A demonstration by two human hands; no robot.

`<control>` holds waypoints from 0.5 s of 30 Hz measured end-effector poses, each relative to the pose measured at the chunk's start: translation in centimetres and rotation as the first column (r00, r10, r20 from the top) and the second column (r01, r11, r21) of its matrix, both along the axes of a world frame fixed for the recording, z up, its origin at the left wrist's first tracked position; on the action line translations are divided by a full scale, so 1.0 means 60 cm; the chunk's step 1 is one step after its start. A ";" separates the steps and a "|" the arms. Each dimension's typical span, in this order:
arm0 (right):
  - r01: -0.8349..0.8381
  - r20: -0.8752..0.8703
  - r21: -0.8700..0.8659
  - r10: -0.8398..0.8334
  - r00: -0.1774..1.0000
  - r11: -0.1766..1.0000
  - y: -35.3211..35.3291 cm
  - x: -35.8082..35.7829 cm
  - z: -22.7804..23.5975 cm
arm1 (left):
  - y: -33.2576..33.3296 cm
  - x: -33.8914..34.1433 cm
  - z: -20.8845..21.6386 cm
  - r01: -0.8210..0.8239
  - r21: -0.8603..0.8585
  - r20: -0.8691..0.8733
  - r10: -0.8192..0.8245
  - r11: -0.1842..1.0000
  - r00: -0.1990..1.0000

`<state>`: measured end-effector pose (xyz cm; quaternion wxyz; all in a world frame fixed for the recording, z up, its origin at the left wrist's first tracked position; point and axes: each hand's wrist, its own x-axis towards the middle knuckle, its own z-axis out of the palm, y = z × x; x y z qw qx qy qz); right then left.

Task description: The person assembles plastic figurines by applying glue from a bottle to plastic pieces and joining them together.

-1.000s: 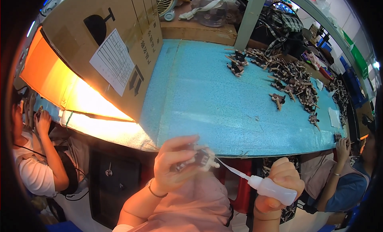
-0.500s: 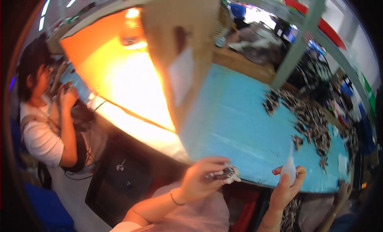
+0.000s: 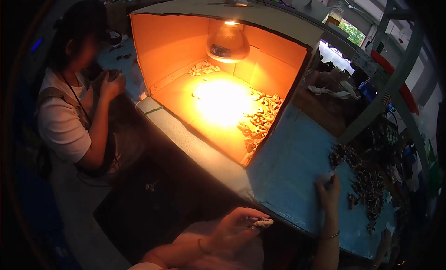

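My left hand (image 3: 232, 229) is closed at the lower middle, pinching a small brown-and-white moulded piece (image 3: 263, 222) between thumb and fingers. Its exact kind is too small to make out. Over the blue tabletop (image 3: 290, 163), my right hand (image 3: 330, 193) is stretched forward, closed round a whitish squeeze bottle (image 3: 327, 176). Most of the bottle is dark and partly hidden by the fingers. A pile of small dark-and-pale pieces (image 3: 367, 186) lies on the table to the right of this hand.
A cardboard box (image 3: 167, 42) with an open front stands on the table, lit by a hanging lamp (image 3: 228, 44). Several small pieces (image 3: 262, 116) lie inside it. At the left a co-worker (image 3: 69, 126) handles something small. Another person's hand (image 3: 384, 242) shows at lower right.
My view has swung toward the lit box, which now shows whole. My right hand has moved forward over the table with the bottle. My left hand keeps hold of the small piece.
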<state>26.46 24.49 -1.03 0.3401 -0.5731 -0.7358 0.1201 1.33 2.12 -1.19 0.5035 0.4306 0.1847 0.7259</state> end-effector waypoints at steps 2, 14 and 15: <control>0.029 0.407 0.287 -0.149 0.901 0.957 -0.061 -0.012 0.050 | -0.012 -0.027 -0.005 0.002 -0.037 0.034 -0.001 0.999 0.999; -0.521 0.786 0.203 0.179 0.592 0.829 -0.194 -0.455 0.102 | -0.069 -0.141 -0.034 -0.375 -0.222 0.149 0.412 0.900 0.899; -0.456 0.865 0.278 -0.014 0.501 0.846 -0.167 -0.479 0.076 | -0.075 -0.144 -0.038 -0.367 -0.221 0.147 0.403 0.903 0.903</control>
